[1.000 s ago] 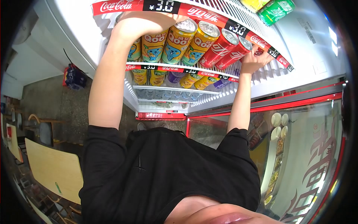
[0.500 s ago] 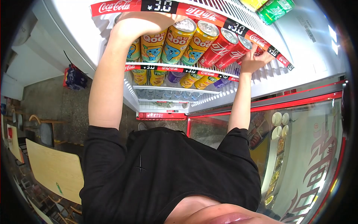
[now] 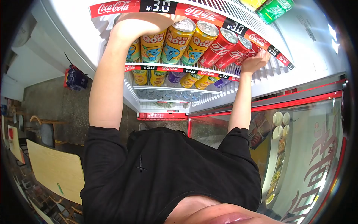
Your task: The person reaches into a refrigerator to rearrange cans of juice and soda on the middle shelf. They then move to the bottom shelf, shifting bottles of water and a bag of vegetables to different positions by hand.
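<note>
Fridge [image 3: 311,56] stock: outermost red can [image 3: 254,50] beside two others, right hand [image 3: 254,63] at it with fingers bent, grip unclear; left hand [image 3: 147,22] above yellow cans [image 3: 172,46], fingers hidden behind the price strip [image 3: 201,14], hold undeterminable.

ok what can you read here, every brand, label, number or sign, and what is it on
"Coca-Cola": upper shelf strip
"可口可乐": same strip
"¥3.0": upper price tags
"Coca-Cola": lower shelf strip
"3.0": lower price tags
"Qoo": yellow cans
"可": red cans
Too small, blurred or distorted to read: green can, purple cans, wall sticker, glass door lettering
</note>
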